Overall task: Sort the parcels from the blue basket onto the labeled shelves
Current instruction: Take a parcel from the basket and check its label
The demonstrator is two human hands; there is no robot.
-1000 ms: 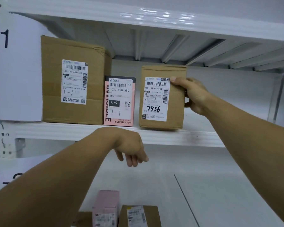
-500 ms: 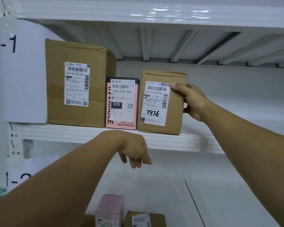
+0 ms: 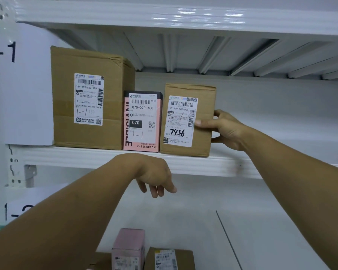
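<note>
A small brown parcel [image 3: 203,106] with a white label marked 7936 stands upright on the white shelf [image 3: 105,158]. My right hand [image 3: 225,129] grips its right side, thumb on the front and fingers behind. To its left stand a pink parcel [image 3: 142,121] and a large brown parcel [image 3: 90,94]; the pink one touches both. My left hand [image 3: 154,178] hangs in front of the shelf edge, fingers loosely pointing down, holding nothing.
A paper sign [image 3: 23,84] ending in "-1" hangs at the shelf's left end, and another sign [image 3: 18,209] sits below it. On the lower shelf stand a pink parcel [image 3: 129,248] and a brown parcel [image 3: 170,258]. The shelf right of my hand is bare.
My right hand has slid from the parcel's upper right corner down to the middle of its right side. The small brown parcel now stands against the pink one. My left hand barely moved.
</note>
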